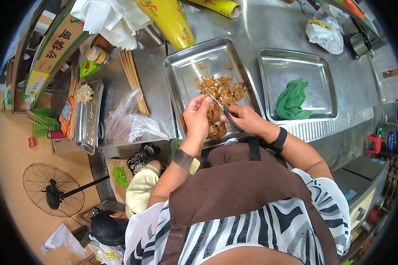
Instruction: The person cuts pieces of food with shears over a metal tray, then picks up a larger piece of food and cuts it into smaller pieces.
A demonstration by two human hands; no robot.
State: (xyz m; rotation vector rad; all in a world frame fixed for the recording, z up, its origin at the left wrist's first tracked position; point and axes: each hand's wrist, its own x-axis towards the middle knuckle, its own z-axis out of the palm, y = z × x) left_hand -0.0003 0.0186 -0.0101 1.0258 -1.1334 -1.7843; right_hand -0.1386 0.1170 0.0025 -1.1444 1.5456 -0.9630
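Observation:
My right hand (245, 119) grips black-handled scissors (222, 109), blades pointing up toward my left hand. My left hand (196, 117) pinches a small brown piece of food at its fingertips, right at the scissor blades. Both hands hover over a steel tray (183, 66) that holds a pile of cut brown food pieces (223, 90). I wear a brown apron over a striped top, a dark band on each wrist.
A second steel tray (296, 59) with a green cloth (292, 100) lies to the right. Bamboo skewers (134, 79), a clear plastic bag (128, 121) and a narrow tray (89, 115) lie left. Yellow rolls (170, 20) stand behind. A fan (53, 190) and another person (137, 185) are below left.

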